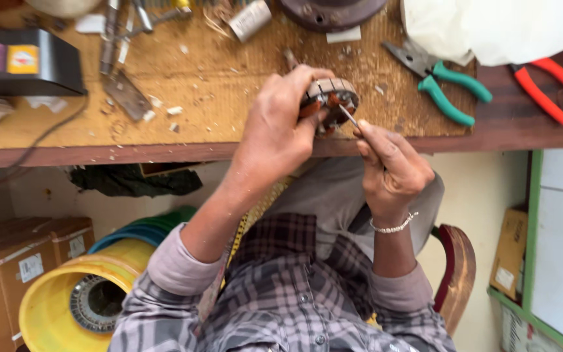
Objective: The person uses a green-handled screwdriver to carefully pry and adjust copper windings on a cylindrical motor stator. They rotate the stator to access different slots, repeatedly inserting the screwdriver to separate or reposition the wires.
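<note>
Workbench (pixel 216 85): green pliers (pixel 447 81) beside stator (pixel 330 98)

The table (pixel 216 98) is rough, matt chipboard with a smooth dark wooden edge. The stator (pixel 330 98) shows dull grey metal and glossy copper wire. The pliers (pixel 441 81) have bare steel jaws and smooth green plastic grips. The shirt (pixel 281 293) is soft checked cloth; the bucket (pixel 47 306) is shiny yellow plastic.

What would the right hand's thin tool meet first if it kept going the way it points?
The right hand aims its thin metal tool up-left into the round motor core that the left hand grips. The tip looks already at the core's copper windings, so those come first; depth is hard to judge.
</note>
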